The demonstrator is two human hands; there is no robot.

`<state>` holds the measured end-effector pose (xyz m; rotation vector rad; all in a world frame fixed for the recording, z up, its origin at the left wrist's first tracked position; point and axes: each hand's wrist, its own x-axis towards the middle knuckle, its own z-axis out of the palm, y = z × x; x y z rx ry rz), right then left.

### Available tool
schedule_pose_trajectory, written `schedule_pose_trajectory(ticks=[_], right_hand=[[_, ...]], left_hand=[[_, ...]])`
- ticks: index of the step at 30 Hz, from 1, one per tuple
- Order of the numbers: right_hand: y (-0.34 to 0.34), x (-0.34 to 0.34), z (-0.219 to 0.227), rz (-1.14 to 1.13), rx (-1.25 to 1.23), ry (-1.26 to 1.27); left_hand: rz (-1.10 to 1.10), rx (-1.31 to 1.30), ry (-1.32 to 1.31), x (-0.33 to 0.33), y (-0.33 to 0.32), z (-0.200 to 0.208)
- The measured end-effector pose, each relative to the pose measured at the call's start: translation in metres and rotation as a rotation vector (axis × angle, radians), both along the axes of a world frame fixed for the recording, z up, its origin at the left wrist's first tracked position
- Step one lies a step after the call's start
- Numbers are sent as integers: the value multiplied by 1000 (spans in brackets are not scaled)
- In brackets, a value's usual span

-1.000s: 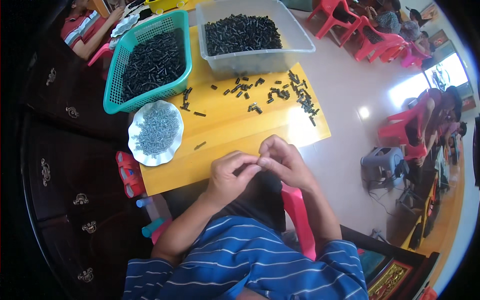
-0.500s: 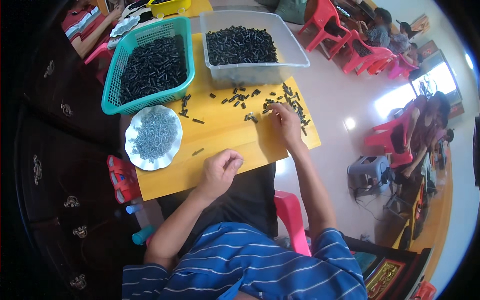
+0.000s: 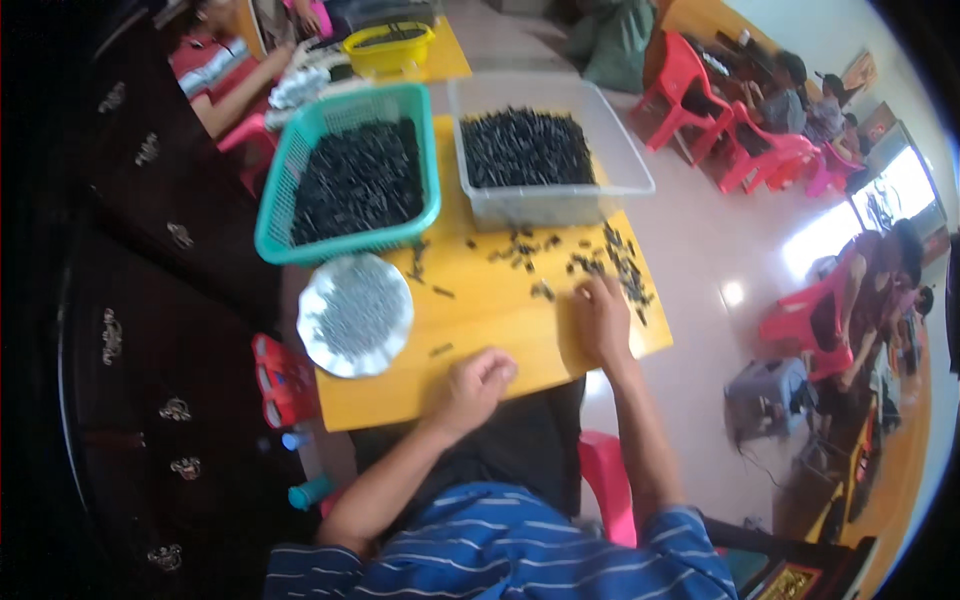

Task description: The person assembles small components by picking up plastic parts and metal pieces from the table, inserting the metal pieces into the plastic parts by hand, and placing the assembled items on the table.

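Note:
My left hand (image 3: pixel 478 388) hovers at the near edge of the yellow table (image 3: pixel 470 330), its fingers curled together; whatever may be inside them is hidden. My right hand (image 3: pixel 604 318) is over the table's right part, fingertips drawn together beside a loose pile of small black cylindrical pieces (image 3: pixel 628 268). Blur hides whether a piece is between them. More black pieces (image 3: pixel 520 250) lie scattered toward the middle, and a single one (image 3: pixel 441 349) rests close to my left hand. A white wavy-rimmed plate (image 3: pixel 312 330) heaped with small silvery screw-like parts stands at the left.
Behind the plate is a green mesh basket (image 3: pixel 432 190) full of black pieces. A clear plastic bin (image 3: pixel 630 180) with more stands beside it. Farther back are a yellow tub (image 3: pixel 388 58) and a person's arm (image 3: pixel 250 90). Pink chairs (image 3: pixel 800 325) and seated people are at the right.
The whole view has shifted, so the table and containers appear lower and further right. My right hand has come slightly nearer to me from the loose pieces. My left hand stays curled.

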<state>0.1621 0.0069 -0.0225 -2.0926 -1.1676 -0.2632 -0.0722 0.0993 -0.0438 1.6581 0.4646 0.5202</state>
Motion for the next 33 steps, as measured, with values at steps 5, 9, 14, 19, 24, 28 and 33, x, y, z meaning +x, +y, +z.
schedule_pose_trajectory(ticks=[5,9,14,19,24,28,33], right_hand=[[-24,-33,6,97,137,619],[-34,-73,28,301,220,893],[-34,-93,31,400,274,1096],[-25,-90,35,422,332,1256],[-24,-85,22,420,440,1437],[-29,-88,13,446,484,1522],[-35,-91,14,451,471,1533]], left_hand=[[-20,19,-29,2,-2,20],[11,54,-84,9,3,46],[39,109,-73,14,11,62],[11,262,-52,24,14,72],[-23,120,-55,20,15,80],[0,207,-22,20,11,73],[7,237,-23,21,7,64]])
